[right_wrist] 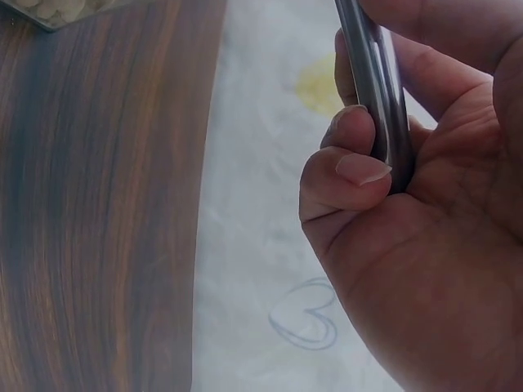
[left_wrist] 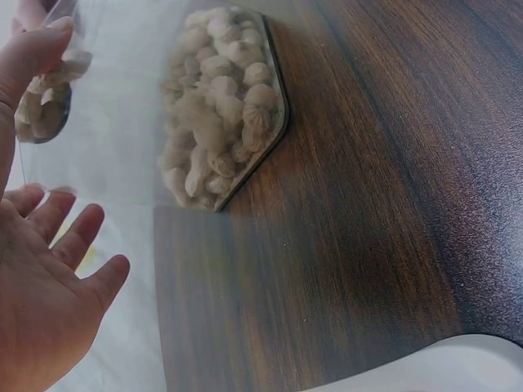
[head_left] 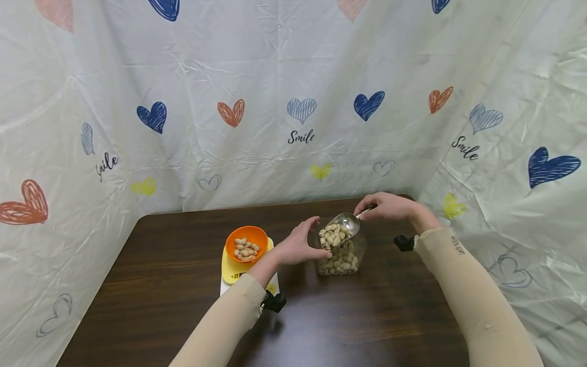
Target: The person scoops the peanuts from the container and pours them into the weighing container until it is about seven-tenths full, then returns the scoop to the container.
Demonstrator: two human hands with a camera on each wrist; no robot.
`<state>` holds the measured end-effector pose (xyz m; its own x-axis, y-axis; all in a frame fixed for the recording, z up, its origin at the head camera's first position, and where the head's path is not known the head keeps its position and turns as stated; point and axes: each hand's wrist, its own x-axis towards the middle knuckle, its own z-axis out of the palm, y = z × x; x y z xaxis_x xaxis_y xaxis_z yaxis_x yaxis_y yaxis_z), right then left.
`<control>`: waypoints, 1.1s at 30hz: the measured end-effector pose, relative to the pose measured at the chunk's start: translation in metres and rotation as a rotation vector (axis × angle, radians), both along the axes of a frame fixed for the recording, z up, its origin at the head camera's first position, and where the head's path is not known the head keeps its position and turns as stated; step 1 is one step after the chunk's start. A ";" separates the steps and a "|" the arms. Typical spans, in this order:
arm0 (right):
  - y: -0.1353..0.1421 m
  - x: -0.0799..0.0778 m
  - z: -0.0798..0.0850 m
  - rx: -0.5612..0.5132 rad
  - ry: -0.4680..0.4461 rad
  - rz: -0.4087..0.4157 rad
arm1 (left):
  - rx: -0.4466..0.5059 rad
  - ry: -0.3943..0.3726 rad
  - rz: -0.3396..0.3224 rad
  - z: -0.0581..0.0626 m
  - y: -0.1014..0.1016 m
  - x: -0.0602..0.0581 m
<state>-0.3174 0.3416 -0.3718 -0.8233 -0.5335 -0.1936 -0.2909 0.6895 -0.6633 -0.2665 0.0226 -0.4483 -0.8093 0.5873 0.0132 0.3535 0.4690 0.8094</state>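
A clear plastic container [head_left: 338,271] of peanuts [left_wrist: 216,106] stands on the table. My left hand [head_left: 300,246] spans its upper left side and steadies it between the thumb and the foremost fingertips; the other fingers [left_wrist: 78,237] are spread. My right hand [head_left: 387,205] grips the handle [right_wrist: 382,106] of a metal scoop [head_left: 350,222], its fingers curled round it. The scoop, heaped with peanuts [head_left: 334,234], is tilted down to the left over the container's mouth.
Left of the container, an orange bowl [head_left: 253,232] with several peanuts [head_left: 246,250] sits on a yellow and white kitchen scale [head_left: 228,270]. The scale lies beside my left forearm. A white curtain [head_left: 261,168] printed with hearts hangs behind the dark wooden table [head_left: 174,285].
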 end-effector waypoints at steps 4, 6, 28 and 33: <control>0.001 0.002 0.003 -0.028 -0.012 0.011 | -0.006 0.001 -0.004 -0.001 -0.001 -0.001; 0.001 0.003 0.003 -0.030 -0.011 0.009 | -0.004 0.000 -0.007 -0.001 -0.001 -0.001; -0.002 -0.003 -0.006 0.001 -0.006 0.002 | 0.012 -0.007 -0.008 -0.001 -0.001 -0.002; 0.000 -0.002 -0.004 0.016 0.007 -0.009 | 0.016 -0.015 -0.012 -0.002 0.000 -0.002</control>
<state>-0.3193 0.3415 -0.3761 -0.8294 -0.5231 -0.1959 -0.2894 0.7024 -0.6504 -0.2682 0.0222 -0.4499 -0.8025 0.5966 0.0103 0.3467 0.4522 0.8218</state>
